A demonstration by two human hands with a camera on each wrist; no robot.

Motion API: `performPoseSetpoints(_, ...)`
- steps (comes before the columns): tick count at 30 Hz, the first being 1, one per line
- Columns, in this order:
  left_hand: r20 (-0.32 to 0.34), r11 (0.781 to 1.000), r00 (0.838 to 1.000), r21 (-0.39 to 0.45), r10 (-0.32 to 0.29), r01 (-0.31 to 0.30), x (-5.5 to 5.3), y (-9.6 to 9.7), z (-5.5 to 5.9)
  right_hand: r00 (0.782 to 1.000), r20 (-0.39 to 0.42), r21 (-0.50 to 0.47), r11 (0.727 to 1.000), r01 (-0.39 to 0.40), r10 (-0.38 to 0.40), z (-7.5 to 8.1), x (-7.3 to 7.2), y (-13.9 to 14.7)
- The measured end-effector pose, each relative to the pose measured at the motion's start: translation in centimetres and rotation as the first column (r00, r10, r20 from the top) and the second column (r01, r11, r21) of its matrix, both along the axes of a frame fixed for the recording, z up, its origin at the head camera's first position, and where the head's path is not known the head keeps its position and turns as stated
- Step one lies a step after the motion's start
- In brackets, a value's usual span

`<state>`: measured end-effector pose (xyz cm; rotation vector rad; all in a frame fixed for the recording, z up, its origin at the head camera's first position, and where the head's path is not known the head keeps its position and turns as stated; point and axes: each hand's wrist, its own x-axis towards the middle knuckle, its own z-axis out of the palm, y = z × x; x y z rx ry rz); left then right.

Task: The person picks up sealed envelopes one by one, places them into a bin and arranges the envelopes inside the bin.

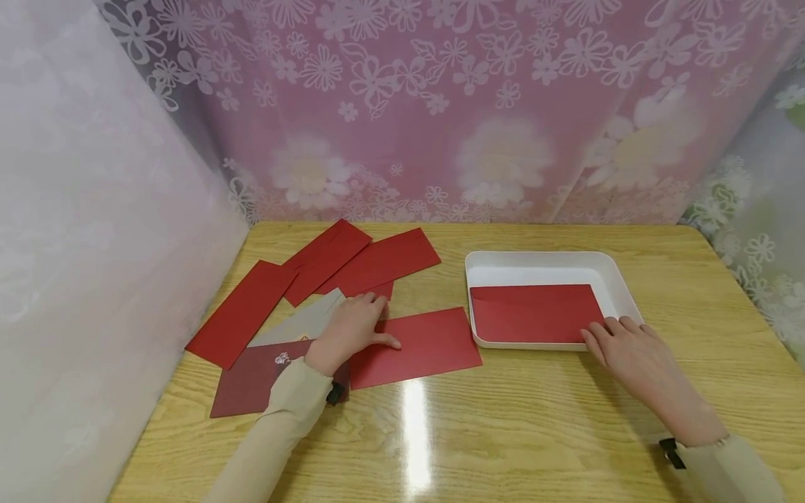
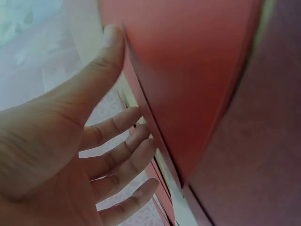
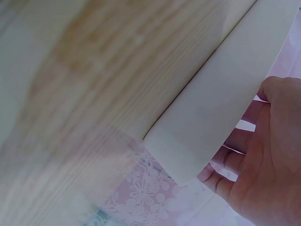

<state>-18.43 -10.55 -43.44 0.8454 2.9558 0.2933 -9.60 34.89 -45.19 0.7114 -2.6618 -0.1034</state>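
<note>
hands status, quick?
Left hand: open, thumb at the red envelope just left of the white tray.
Right hand: fingers at the tray's near rim; can't tell if it's gripping.

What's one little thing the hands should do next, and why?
Maybe the left hand should pinch the bright red, rectangular paper envelope, because the thumb lies on top while the fingers reach just past the far edge. That envelope lies beside the white, round-cornered rectangular tray, where a flat red paper envelope lies and the right hand touches the rim.
</note>
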Motion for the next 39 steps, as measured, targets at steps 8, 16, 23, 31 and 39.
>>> performPoseSetpoints(8,0.06,1.0,0.998,0.014,0.009,-0.009,-0.7,0.2,-0.3,0.999,0.02,-0.012,0.999,0.03,-0.03,0.1,0.0,-0.1)
performPoseSetpoints(16,0.16,0.999,0.987,0.02,0.033,-0.037,-1.4,0.1,-0.2,0.999,-0.05,-0.038,0.999,0.011,-0.013,0.0,-0.3,-0.4)
performPoseSetpoints(23,0.208,0.993,0.977,0.096,0.054,-0.075,-1.9,-0.6,0.1,1.0,-0.027,-0.036,0.999,0.007,-0.008,0.0,-0.2,-0.3)
performPoseSetpoints(31,0.078,0.965,0.996,0.255,0.046,-0.064,-2.3,-1.2,0.3,1.0,0.001,-0.031,0.999,0.009,-0.009,0.1,0.0,-0.1)
performPoseSetpoints(39,-0.209,0.971,0.976,0.241,0.059,-0.007,-2.5,-0.9,0.5,1.0,-0.008,-0.014,1.0,-0.002,0.002,0.1,0.0,-0.1)
